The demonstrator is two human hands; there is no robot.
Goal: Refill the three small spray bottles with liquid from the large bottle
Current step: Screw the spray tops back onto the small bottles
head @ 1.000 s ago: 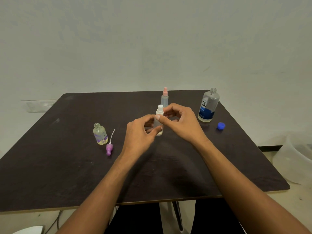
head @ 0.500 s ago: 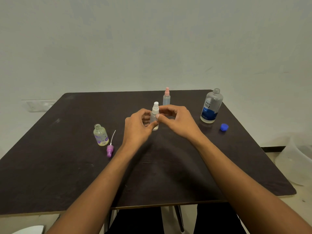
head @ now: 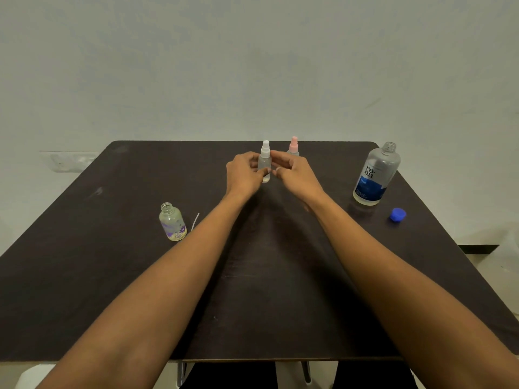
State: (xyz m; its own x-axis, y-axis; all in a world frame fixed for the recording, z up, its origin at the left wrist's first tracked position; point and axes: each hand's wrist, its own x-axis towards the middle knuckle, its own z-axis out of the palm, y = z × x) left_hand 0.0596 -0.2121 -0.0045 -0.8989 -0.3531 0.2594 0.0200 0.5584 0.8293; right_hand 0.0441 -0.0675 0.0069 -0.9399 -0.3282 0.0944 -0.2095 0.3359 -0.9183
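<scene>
A small white-capped spray bottle point(head: 265, 161) stands upright at the far middle of the dark table point(head: 84, 276). My left hand point(head: 243, 175) grips it from the left, thumb across its front. My right hand point(head: 295, 172) pinches it from the right with curled fingers. Just behind, a pink-capped spray bottle point(head: 293, 146) stands partly hidden by my right hand. The large bottle point(head: 376, 175) with a blue label stands uncapped at the right, its blue cap point(head: 397, 214) lying beside it. A small floral bottle point(head: 172, 222) stands open at the left. Only its sprayer's white dip tube point(head: 195, 220) shows past my left forearm.
The wall rises right behind the table's far edge, with a socket plate point(head: 70, 161) low on the left. The table's right edge runs close to the blue cap. Table legs show under the near edge.
Both hands carried the white-capped bottle away from me to the far middle, next to the pink-capped bottle. My left forearm now covers the purple sprayer head.
</scene>
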